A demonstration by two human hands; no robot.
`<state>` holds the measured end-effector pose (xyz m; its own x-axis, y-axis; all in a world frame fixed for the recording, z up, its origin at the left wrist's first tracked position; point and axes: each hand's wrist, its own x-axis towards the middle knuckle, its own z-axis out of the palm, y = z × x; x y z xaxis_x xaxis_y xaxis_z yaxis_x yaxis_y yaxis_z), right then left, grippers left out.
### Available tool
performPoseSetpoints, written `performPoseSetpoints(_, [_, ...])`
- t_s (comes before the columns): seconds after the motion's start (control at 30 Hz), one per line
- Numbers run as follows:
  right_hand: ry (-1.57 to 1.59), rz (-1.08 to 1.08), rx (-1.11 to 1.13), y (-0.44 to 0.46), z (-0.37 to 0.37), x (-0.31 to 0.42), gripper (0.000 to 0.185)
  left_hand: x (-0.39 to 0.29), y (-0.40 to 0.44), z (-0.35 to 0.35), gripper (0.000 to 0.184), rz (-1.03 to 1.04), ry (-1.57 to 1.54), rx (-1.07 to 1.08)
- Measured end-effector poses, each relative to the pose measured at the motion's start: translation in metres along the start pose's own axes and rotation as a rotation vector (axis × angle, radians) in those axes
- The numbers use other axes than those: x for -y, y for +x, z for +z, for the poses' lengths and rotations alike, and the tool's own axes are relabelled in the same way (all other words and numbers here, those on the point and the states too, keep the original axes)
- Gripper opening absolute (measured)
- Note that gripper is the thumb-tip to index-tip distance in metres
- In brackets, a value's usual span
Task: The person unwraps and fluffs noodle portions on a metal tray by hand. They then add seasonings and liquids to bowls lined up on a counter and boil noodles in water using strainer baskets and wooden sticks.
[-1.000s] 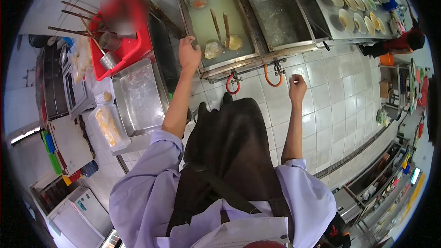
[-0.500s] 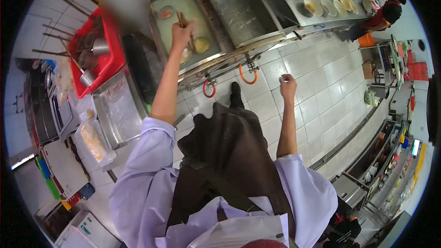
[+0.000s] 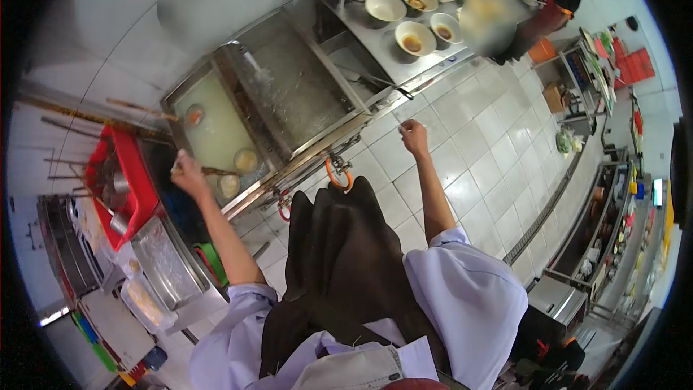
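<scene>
My left hand (image 3: 190,175) is at the near left side of a vat of cloudy, pale water (image 3: 216,126). Its fingers are closed around the wooden handle (image 3: 219,171) of a strainer, and blur hides the exact grip. Two round strainers with yellowish contents, a farther one (image 3: 246,160) and a nearer one (image 3: 229,186), sit at the vat's near end. Another round strainer (image 3: 194,114) with something reddish lies near its far end. Over the floor to the right, my right hand (image 3: 413,136) is curled closed, away from any surface; what its fingers hold, if anything, is hidden.
Beside the vat is a second water basin (image 3: 292,94) under a running tap. Several bowls (image 3: 415,39) with brown liquid stand on the steel counter. A red bin (image 3: 137,188) of long-handled pots and a metal tray (image 3: 164,263) are at left. Another person (image 3: 552,11) stands far right.
My left hand has moved left and nearer the vat's edge, and the handles have been lowered. One handle now rests across the far rim. The view has shifted, showing more of the bowls.
</scene>
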<state>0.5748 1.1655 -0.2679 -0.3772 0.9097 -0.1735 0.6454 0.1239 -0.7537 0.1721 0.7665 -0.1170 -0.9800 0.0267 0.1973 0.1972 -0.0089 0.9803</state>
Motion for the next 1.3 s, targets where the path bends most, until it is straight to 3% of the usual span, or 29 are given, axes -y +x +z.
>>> performPoseSetpoints(0.03, [0.002, 0.011, 0.030, 0.002, -0.006, 0.002, 0.023, -0.038, -0.008, 0.011, 0.018, -0.018, -0.053, -0.056])
performPoseSetpoints(0.07, [0.005, 0.021, 0.010, 0.003, -0.015, 0.000, 0.023, -0.051, -0.005, 0.004, 0.012, 0.137, 0.035, 0.017])
performPoseSetpoints(0.1, [-0.028, -0.032, -0.002, 0.002, -0.020, -0.002, 0.023, -0.073, -0.010, 0.009, 0.009, 0.277, 0.009, -0.040])
performPoseSetpoints(0.13, [-0.056, -0.079, -0.010, -0.002, -0.020, -0.005, 0.023, -0.087, -0.010, 0.010, 0.010, 0.355, -0.074, -0.090])
performPoseSetpoints(0.2, [-0.084, -0.041, -0.036, -0.020, -0.029, -0.012, 0.024, -0.122, -0.020, 0.019, 0.016, 0.851, 0.166, -0.215])
performPoseSetpoints(0.27, [-0.139, 0.017, -0.003, -0.026, -0.042, -0.029, 0.025, -0.134, -0.029, 0.034, 0.024, 1.034, 0.150, -0.355])
performPoseSetpoints(0.4, [-0.109, 0.072, 0.176, -0.012, -0.051, -0.098, 0.026, -0.118, -0.072, 0.109, 0.024, 0.977, -0.104, -0.260])
performPoseSetpoints(0.47, [-0.058, -0.011, 0.077, 0.017, -0.062, -0.118, 0.026, -0.071, -0.107, 0.153, 0.020, 0.849, -0.079, -0.159])
performPoseSetpoints(0.5, [-0.239, 0.017, 0.062, 0.037, -0.076, -0.115, 0.029, -0.050, -0.138, 0.178, 0.017, 0.748, 0.013, -0.056])
performPoseSetpoints(0.6, [-0.131, -0.022, 0.016, 0.112, -0.110, -0.128, 0.032, 0.030, -0.239, 0.206, 0.009, 0.435, 0.394, 0.165])
performPoseSetpoints(0.63, [-0.167, -0.131, 0.022, 0.139, -0.124, -0.133, 0.022, 0.072, -0.283, 0.199, 0.004, 0.209, 0.544, 0.114])
performPoseSetpoints(0.67, [-0.169, -0.162, 0.038, 0.184, -0.140, -0.137, 0.022, 0.111, -0.330, 0.186, 0.015, 0.280, 0.622, 0.067])
performPoseSetpoints(0.7, [-0.138, -0.296, -0.081, 0.214, -0.151, -0.145, 0.017, 0.172, -0.389, 0.133, 0.030, 0.116, 0.839, 0.143])
performPoseSetpoints(0.77, [-0.087, -0.426, -0.182, 0.238, -0.168, -0.142, 0.016, 0.206, -0.498, 0.078, 0.055, -0.391, 0.944, 0.034])
performPoseSetpoints(0.8, [-0.058, -0.384, -0.112, 0.268, -0.185, -0.127, 0.017, 0.235, -0.540, 0.059, 0.053, -0.353, 1.082, 0.078])
performPoseSetpoints(0.83, [-0.045, -0.326, -0.022, 0.280, -0.207, -0.115, 0.019, 0.206, -0.587, 0.049, 0.052, -0.702, 1.227, 0.155])
performPoseSetpoints(0.87, [-0.054, -0.326, 0.007, 0.288, -0.222, -0.106, 0.019, 0.186, -0.616, 0.052, 0.051, -0.895, 1.311, 0.233])
performPoseSetpoints(0.97, [0.080, -0.302, 0.036, 0.343, -0.230, -0.061, 0.018, 0.156, -0.643, 0.086, 0.050, -1.039, 1.373, 0.349])
performPoseSetpoints(1.1, [0.406, -0.382, 0.061, 0.397, -0.215, -0.014, 0.014, 0.149, -0.589, 0.161, 0.049, -0.812, 1.387, 0.318])
performPoseSetpoints(1.17, [0.434, -0.439, 0.049, 0.414, -0.201, 0.008, 0.015, 0.147, -0.516, 0.206, 0.049, -0.463, 1.274, 0.148])
performPoseSetpoints(1.2, [0.438, -0.450, 0.066, 0.422, -0.199, 0.024, 0.015, 0.146, -0.466, 0.235, 0.047, -0.014, 1.079, 0.009])
performPoseSetpoints(1.23, [0.454, -0.424, 0.119, 0.425, -0.198, 0.042, 0.016, 0.143, -0.401, 0.264, 0.046, 0.022, 0.983, 0.030])
performPoseSetpoints(1.27, [0.473, -0.396, 0.166, 0.429, -0.197, 0.062, 0.017, 0.130, -0.331, 0.303, 0.032, 0.278, 0.943, 0.068])
performPoseSetpoints(1.3, [0.503, -0.411, 0.169, 0.434, -0.194, 0.082, 0.019, 0.077, -0.273, 0.371, 0.024, 0.174, 0.802, 0.012])
